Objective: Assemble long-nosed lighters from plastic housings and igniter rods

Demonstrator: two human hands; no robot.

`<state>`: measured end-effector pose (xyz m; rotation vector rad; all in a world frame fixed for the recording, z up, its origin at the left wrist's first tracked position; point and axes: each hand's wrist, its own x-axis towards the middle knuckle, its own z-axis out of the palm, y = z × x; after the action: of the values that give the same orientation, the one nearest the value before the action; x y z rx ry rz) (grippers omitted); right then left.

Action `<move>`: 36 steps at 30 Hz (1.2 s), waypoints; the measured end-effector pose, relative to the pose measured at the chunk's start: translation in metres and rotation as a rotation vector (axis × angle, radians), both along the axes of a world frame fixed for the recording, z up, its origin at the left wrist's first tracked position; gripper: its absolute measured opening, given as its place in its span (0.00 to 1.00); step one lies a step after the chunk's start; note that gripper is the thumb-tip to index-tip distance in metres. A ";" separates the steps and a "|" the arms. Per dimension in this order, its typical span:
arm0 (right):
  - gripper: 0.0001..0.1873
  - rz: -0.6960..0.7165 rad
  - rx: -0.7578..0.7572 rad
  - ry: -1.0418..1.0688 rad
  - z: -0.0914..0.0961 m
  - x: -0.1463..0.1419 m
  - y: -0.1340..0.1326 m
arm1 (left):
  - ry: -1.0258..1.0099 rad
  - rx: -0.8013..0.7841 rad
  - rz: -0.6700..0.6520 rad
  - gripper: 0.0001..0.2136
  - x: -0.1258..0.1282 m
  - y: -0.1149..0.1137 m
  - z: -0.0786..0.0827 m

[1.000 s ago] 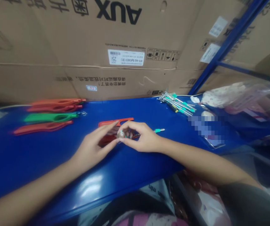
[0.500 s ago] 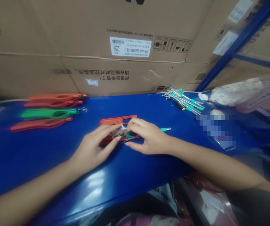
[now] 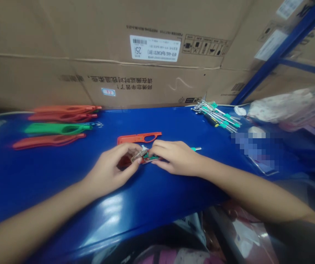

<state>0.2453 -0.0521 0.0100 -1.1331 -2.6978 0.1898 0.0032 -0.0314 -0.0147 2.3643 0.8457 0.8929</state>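
Note:
Between thumb and fingers, my left hand (image 3: 112, 165) pinches a small translucent brownish tank (image 3: 136, 156) with a pale fitting on top, like a lighter's fuel tank. My right hand (image 3: 175, 157) is closed beside it, its curled fingers at a small green part (image 3: 151, 156) and a thin wire; what exactly they grip is hidden. Under both hands lies an orange casing piece (image 3: 124, 161), largely covered. Just behind rests an orange lighter casing half (image 3: 129, 139) with an oval opening. A metal rod with a green end (image 3: 197, 149) pokes out past my right hand.
Several orange casings (image 3: 50, 141) and a green casing (image 3: 52, 128) lie at the left. Metal rods with green ends (image 3: 220, 117) and a black-yellow screwdriver (image 3: 211, 121) are piled back right, near a phone (image 3: 262, 161). A cardboard box (image 3: 105, 80) walls off the blue table's back.
My right hand has shifted slightly right, and its thumb has drawn closer to its fingers. The tank stays in my left hand and shows more clearly. The view has tilted a little.

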 end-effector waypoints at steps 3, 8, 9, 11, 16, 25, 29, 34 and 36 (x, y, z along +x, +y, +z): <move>0.06 -0.001 0.001 0.032 -0.001 0.000 0.000 | 0.007 -0.008 -0.008 0.08 0.000 0.000 0.001; 0.06 -0.011 0.007 0.106 -0.004 0.002 0.000 | 0.002 -0.007 0.001 0.08 0.000 0.000 0.002; 0.06 -0.012 0.010 0.122 -0.004 0.002 0.000 | 0.001 -0.010 0.004 0.09 0.000 0.000 0.002; 0.05 -0.015 0.013 0.159 -0.004 0.003 0.000 | 0.001 -0.018 0.008 0.08 0.000 0.000 0.001; 0.06 -0.010 0.002 0.167 -0.005 0.003 -0.001 | -0.014 -0.030 0.000 0.09 -0.002 0.000 -0.001; 0.05 -0.021 -0.015 0.202 -0.011 -0.003 -0.004 | -0.091 -0.144 -0.011 0.09 0.000 0.001 -0.003; 0.03 -0.070 -0.132 0.427 -0.012 -0.005 -0.003 | -0.102 -0.175 0.007 0.09 0.001 0.000 -0.001; 0.00 -0.166 -0.345 0.561 -0.009 -0.006 0.000 | -0.083 -0.095 0.063 0.08 0.000 0.000 0.006; 0.03 -0.205 -0.482 0.617 -0.007 -0.005 0.001 | -0.092 -0.121 0.078 0.08 0.000 0.000 0.007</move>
<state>0.2404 -0.0511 0.0026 -1.2014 -2.0203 1.0114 0.0033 -0.0314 -0.0072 2.1829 0.9336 0.9464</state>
